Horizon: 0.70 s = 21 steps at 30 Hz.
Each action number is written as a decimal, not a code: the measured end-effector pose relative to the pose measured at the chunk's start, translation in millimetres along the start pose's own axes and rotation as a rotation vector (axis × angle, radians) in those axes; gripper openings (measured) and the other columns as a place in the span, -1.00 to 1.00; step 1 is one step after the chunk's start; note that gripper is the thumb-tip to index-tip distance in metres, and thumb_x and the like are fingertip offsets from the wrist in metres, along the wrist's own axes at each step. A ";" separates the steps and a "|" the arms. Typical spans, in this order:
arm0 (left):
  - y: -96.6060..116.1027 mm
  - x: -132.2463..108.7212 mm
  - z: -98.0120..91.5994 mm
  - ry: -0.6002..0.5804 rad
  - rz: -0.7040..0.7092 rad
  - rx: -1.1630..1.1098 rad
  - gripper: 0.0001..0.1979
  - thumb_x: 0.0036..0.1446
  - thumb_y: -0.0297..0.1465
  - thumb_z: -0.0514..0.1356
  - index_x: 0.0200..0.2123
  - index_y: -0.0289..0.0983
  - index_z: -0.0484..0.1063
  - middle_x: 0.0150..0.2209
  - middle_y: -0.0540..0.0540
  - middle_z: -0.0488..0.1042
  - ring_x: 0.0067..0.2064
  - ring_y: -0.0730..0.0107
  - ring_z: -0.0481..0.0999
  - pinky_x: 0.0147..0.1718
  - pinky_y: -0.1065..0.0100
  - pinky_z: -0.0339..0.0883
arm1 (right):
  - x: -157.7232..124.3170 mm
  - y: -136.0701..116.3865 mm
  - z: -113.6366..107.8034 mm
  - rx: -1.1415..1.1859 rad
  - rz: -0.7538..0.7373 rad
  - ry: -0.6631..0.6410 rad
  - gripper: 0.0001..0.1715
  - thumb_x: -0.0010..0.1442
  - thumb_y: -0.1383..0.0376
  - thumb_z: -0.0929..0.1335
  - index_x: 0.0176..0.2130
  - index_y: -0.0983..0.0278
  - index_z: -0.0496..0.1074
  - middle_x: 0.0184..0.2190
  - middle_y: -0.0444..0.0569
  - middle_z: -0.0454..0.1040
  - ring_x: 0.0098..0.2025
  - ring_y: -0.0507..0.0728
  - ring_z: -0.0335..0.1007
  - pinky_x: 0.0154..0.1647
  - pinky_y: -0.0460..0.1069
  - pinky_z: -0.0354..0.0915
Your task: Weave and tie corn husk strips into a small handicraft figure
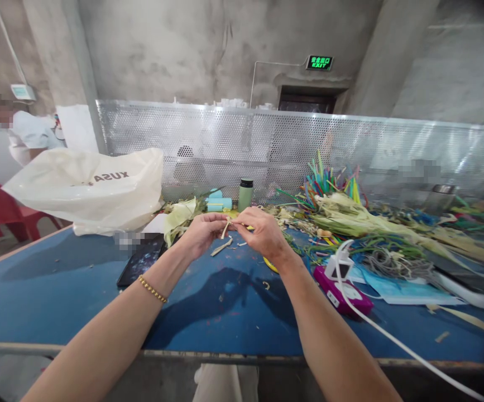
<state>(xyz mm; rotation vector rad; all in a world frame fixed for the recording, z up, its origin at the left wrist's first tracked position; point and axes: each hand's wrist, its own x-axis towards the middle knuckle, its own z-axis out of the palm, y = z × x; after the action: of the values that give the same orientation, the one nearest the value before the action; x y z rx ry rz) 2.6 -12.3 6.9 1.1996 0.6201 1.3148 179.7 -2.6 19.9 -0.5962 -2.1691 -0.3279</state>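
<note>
Husk strip (226, 229), top end hidden between fingers (244, 222)

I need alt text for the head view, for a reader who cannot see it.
The left hand and right hand pinch a pale strip between them above a blue table. A white plastic bag and a dark phone lie at left; a husk pile and a magenta power bank lie at right.

Green sign (319, 62) on the wall reading "EXIT", white plastic bag (86, 190) printed with letters "XUSA"
</note>
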 end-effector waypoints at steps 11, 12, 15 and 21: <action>-0.5 -1.0 -0.5 -0.006 -0.042 -0.028 -0.89 -0.08 -0.49 0.36 -0.45 -0.42 0.52 -0.41 -0.19 0.55 -0.41 0.45 0.48 -0.43 0.43 0.28 | -1.9 3.4 0.2 -0.117 -0.040 -0.043 -0.77 0.29 0.37 0.29 -0.22 0.25 0.56 -0.31 0.03 0.50 -0.20 0.12 0.34 -0.17 0.00 0.22; -0.1 -1.0 -0.2 -0.008 -0.038 -0.025 -0.87 -0.06 -0.46 0.37 -0.45 -0.42 0.52 -0.41 -0.20 0.55 -0.41 0.45 0.48 -0.43 0.43 0.29 | -2.0 3.2 0.1 -0.131 -0.042 -0.047 -0.76 0.30 0.37 0.29 -0.23 0.25 0.56 -0.32 0.02 0.50 -0.21 0.12 0.33 -0.18 0.00 0.22; -1.0 0.0 -0.9 -0.005 -0.019 -0.006 -0.81 -0.07 -0.40 0.39 -0.45 -0.42 0.51 -0.44 -0.17 0.54 -0.45 0.48 0.45 -0.47 0.44 0.27 | -1.7 1.8 -0.6 -0.175 -0.054 -0.077 -0.75 0.31 0.35 0.28 -0.25 0.25 0.56 -0.36 0.01 0.47 -0.24 0.11 0.30 -0.20 -0.01 0.20; -4.4 1.5 -3.6 0.027 -0.021 0.019 -0.82 -0.12 -0.46 0.41 -0.47 -0.42 0.49 -0.52 -0.09 0.49 -0.49 0.53 0.44 -0.48 0.47 0.25 | -0.1 -4.9 -1.7 -0.252 -0.087 -0.107 -0.74 0.32 0.34 0.27 -0.27 0.25 0.55 -0.39 0.00 0.45 -0.27 0.11 0.27 -0.23 -0.01 0.18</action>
<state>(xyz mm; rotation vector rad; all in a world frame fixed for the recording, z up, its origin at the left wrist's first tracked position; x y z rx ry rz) 1.4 -9.1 2.1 1.1893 0.6642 1.3116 178.4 -7.6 20.8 -0.6724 -2.2789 -0.6362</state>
